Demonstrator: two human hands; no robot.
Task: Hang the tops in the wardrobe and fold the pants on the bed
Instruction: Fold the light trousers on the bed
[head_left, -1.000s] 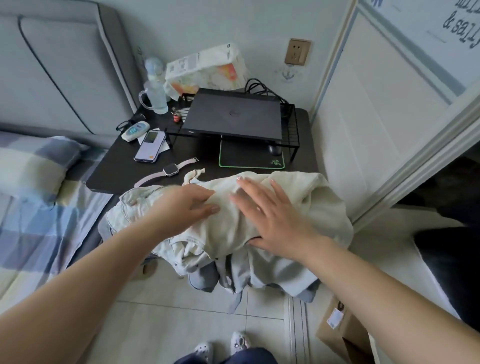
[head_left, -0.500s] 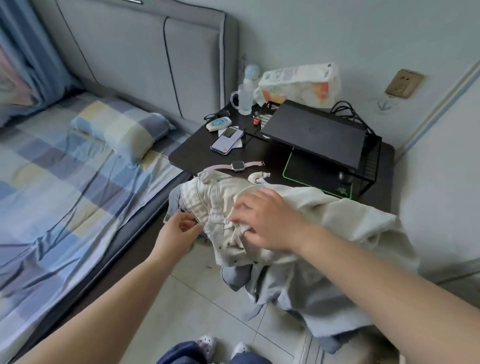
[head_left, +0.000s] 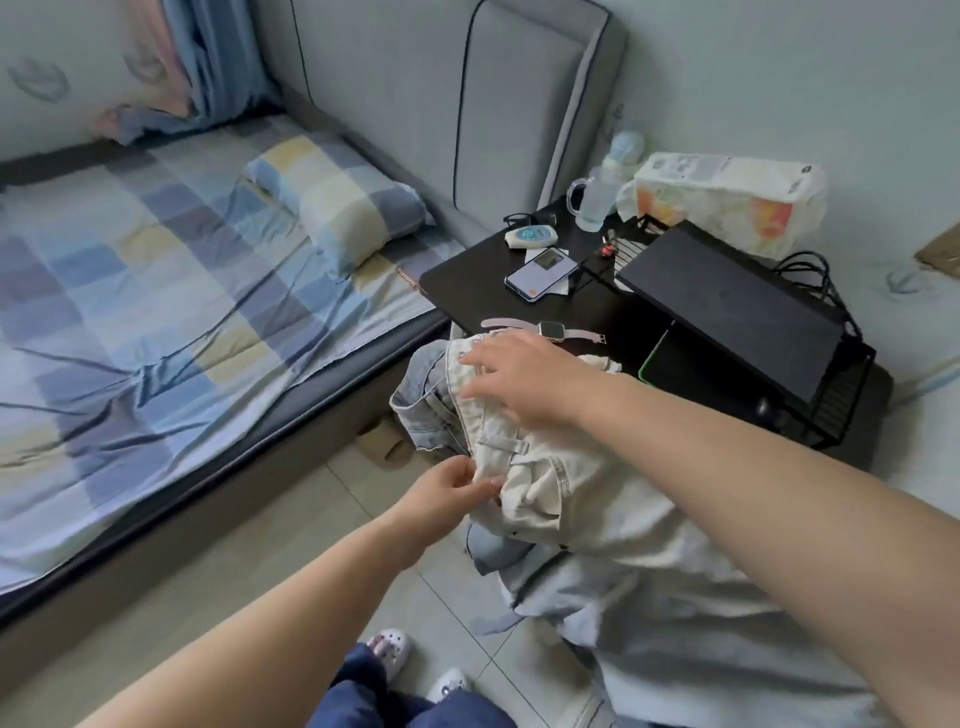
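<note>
Cream pants (head_left: 540, 467) heaped atop denim (head_left: 426, 410); watch (head_left: 550, 330), phone (head_left: 540, 273) behind.

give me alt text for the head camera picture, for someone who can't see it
A person's left hand pinches the waistband of cream pants on a heap of clothes, while the right hand lies flat on them. To the left is a bed with a checked sheet; behind stands a dark side table.

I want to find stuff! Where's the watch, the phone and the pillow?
watch (head_left: 550, 329): head view, on its square face.
phone (head_left: 540, 273): head view, middle of its screen.
pillow (head_left: 340, 208): head view, middle of its checked cover.
</note>
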